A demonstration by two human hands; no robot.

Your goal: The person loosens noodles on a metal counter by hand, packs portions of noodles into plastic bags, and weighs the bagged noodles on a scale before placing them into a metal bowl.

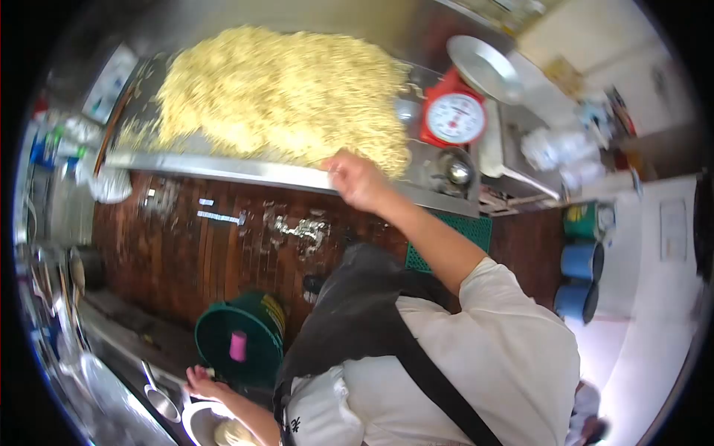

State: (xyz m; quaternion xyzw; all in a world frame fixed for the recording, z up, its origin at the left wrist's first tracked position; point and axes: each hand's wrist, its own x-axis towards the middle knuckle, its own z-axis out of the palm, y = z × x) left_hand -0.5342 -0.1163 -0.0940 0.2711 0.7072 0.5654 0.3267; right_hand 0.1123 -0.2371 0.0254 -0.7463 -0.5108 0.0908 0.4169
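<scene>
One large, loose spread of yellow noodles (282, 93), covering most of a stainless-steel worktable (256, 170); stray strands at its left end.

One right hand (357, 181), at the table's front edge, just beside the noodles. Fingers partly curled and blurred; whether they are closed on anything cannot be told.

One left hand (204, 383), low at the left, between a green bucket (275, 338) and a white bowl (195, 421). Fingers bent; their grip, and whether they hold anything, cannot be told.

One pale mass of noodles (233, 432) in the white bowl, partly hidden by the left forearm.

One pink cylindrical object (238, 346), inside the green bucket.

One red dial scale (454, 117), to the right of the noodles on the worktable, fitted with a round metal pan (485, 68). One metal bowl (455, 172), in front of the scale.

One long-handled metal pan (161, 403), to the left of the white bowl.

One green perforated mat (470, 231), on a reddish-brown floor (223, 253) with wet, shining patches.

Two blue buckets (579, 281), against the wall at right.
</scene>
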